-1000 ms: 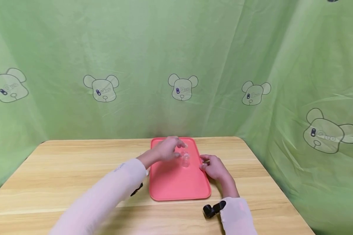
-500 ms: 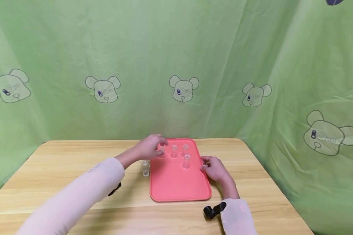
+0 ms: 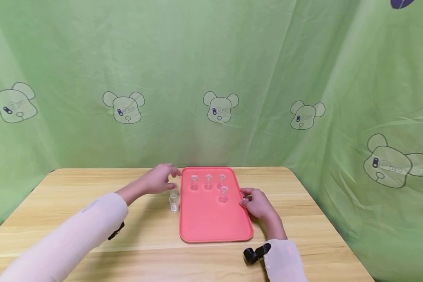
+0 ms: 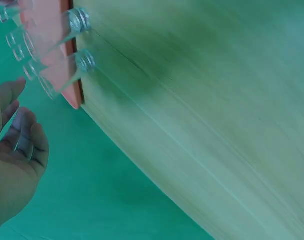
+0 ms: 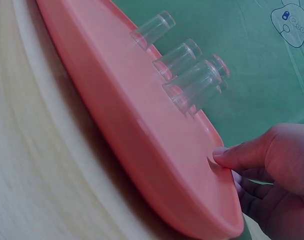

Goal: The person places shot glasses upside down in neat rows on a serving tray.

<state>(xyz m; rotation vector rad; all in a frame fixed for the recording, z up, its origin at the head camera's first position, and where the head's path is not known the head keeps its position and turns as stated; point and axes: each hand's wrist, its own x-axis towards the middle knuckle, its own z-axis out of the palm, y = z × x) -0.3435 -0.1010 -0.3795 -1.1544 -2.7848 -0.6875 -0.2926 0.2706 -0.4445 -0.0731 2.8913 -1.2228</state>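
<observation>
We see the left hand (image 3: 158, 180) with its fingers apart and loosely bent, near two upright clear glasses (image 3: 174, 203) just left of the red tray (image 3: 211, 225). The right hand (image 3: 256, 201) pinches the tray's right edge. On the tray, four more glasses (image 3: 208, 182) stand upside down, three in a far row, one nearer us. Beneath lies our pale wood-grained table (image 3: 313, 235); behind and beside it hangs creased green cloth (image 3: 176, 58) bearing outlined bear heads (image 3: 127, 110).
</observation>
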